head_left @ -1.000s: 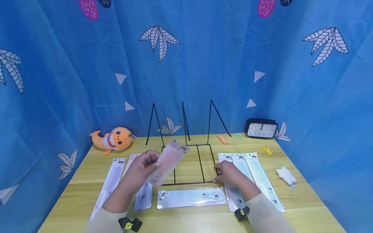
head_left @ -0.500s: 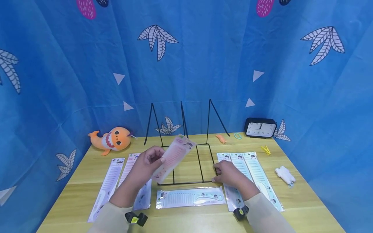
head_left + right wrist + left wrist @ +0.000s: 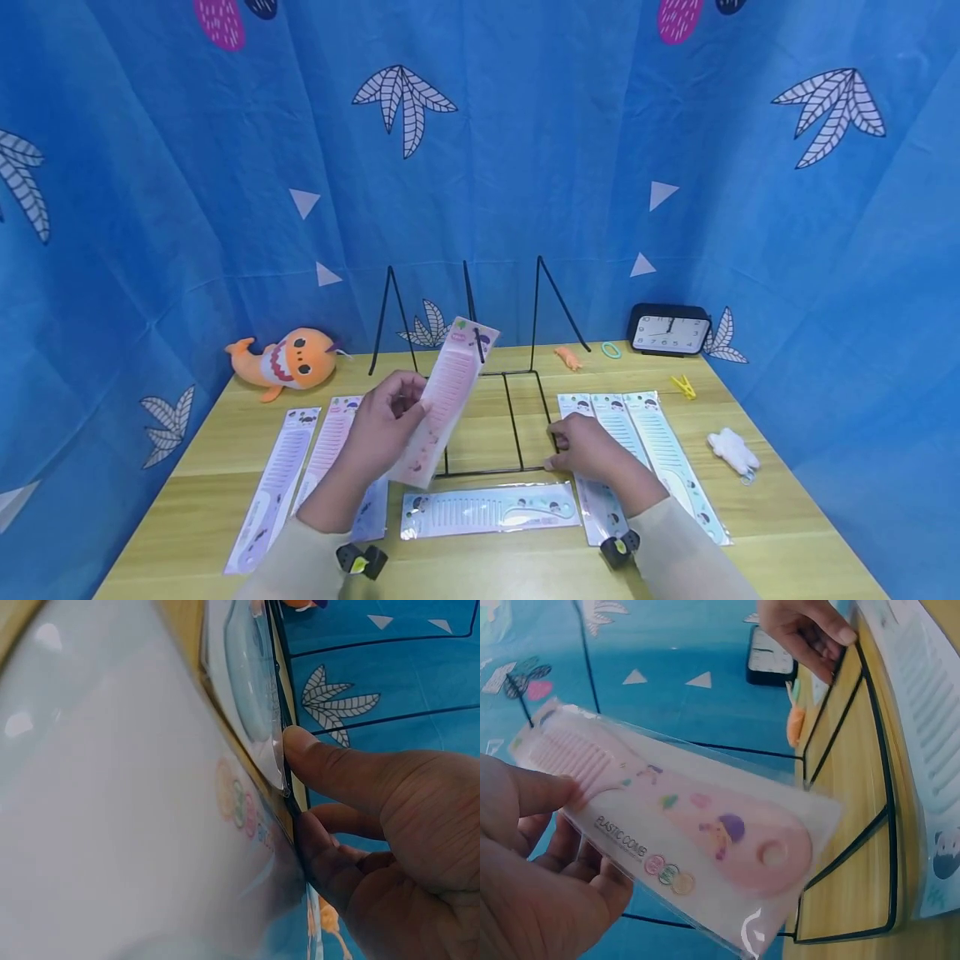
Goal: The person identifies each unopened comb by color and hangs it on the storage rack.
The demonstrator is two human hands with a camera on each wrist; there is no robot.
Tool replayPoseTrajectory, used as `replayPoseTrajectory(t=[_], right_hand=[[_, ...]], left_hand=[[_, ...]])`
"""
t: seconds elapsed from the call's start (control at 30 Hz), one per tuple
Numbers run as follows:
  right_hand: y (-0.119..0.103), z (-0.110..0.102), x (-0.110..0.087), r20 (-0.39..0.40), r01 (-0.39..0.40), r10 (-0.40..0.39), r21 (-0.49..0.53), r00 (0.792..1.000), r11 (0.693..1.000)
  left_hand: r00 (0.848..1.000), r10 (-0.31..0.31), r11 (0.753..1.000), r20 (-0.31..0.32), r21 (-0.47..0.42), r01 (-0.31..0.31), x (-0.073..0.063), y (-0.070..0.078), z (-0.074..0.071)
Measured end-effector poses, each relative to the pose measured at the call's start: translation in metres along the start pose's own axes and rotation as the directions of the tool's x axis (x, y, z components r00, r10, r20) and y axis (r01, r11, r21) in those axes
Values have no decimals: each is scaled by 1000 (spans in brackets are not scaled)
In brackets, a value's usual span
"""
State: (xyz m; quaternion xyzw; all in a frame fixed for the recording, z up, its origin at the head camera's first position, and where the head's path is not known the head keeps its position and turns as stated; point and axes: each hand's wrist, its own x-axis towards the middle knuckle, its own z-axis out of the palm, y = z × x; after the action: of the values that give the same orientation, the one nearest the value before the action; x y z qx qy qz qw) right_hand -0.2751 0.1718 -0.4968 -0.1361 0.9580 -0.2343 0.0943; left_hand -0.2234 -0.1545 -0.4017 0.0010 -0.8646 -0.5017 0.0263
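My left hand [image 3: 386, 429] pinches a pink plastic comb in a clear packet [image 3: 450, 383] between thumb and fingers, tilted over the black wire rack [image 3: 513, 421]. Up at the packet's top end, the lower tip of the rack's middle prong [image 3: 469, 292] shows in front of the card. In the left wrist view the packaged comb [image 3: 682, 810] spreads handle end toward the camera. My right hand [image 3: 588, 450] grips the rack's right front corner; its thumb [image 3: 307, 746] lies against the dark wire. The rack's two outer prongs carry nothing.
Packaged combs lie around the rack: a purple one [image 3: 273, 483] and a pink one [image 3: 330, 442] left, one crosswise in front [image 3: 491, 510], several bluish ones [image 3: 678, 467] right. Behind stand an orange shark plush [image 3: 292, 358] and a black clock [image 3: 671, 331]; a white plush [image 3: 735, 452] lies right.
My left hand has shifted slightly right and turned the comb packet more upright, bringing its top end to the middle prong. My right hand stays at the rack's corner.
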Motion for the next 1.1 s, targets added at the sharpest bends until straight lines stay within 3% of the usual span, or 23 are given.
replayPoseTrajectory(t=[0.2, 0.4, 0.67, 1.1], right_hand=[[3, 0, 1, -5, 3, -3, -7, 1000, 1000], [5, 0, 1, -10, 7, -7, -9, 1000, 1000], [5, 3, 3, -6, 20, -20, -4, 1000, 1000], [1, 2, 3, 12, 20, -20, 6, 1000, 1000]], left_hand=[[991, 62, 996, -119, 75, -53, 11, 9, 14], [978, 74, 997, -193, 25, -71, 39, 16, 23], [978, 5, 999, -209, -44, -14, 79, 20, 28], [989, -51, 996, -141, -75, 41, 109, 9, 37]])
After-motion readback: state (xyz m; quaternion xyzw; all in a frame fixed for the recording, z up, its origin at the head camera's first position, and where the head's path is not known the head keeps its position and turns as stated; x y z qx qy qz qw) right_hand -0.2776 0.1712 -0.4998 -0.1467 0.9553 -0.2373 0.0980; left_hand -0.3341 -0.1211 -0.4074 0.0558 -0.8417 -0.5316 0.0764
